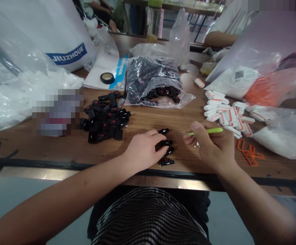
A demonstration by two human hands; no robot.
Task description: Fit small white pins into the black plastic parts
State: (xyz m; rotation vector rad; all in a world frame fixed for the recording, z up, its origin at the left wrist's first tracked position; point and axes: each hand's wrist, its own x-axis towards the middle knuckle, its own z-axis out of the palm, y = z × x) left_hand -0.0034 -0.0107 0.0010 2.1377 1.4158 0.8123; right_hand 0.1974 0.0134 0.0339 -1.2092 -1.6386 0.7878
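My left hand (pixel 146 149) rests at the middle of the table, thumb and fingers closed on a small black plastic connector housing (pixel 166 143). More black housings lie close by in a column, one above it (pixel 163 131) and one with a row of openings (pixel 167 162) nearer the table edge. Held in my right hand (pixel 215 146) is a thin pick with a bright green handle (pixel 214 130), its tip directed left at the housings. Small white pieces (pixel 197 144) lie partly hidden under the right hand's fingers.
Left of centre is a heap of black housings (pixel 104 124), with a filled clear bag (pixel 153 76) behind. White pieces with orange strips (pixel 224 112) and orange frames (pixel 251 158) lie right. Black tape (pixel 107 78) sits on paper. A person's arm (pixel 219 39) shows across the table.
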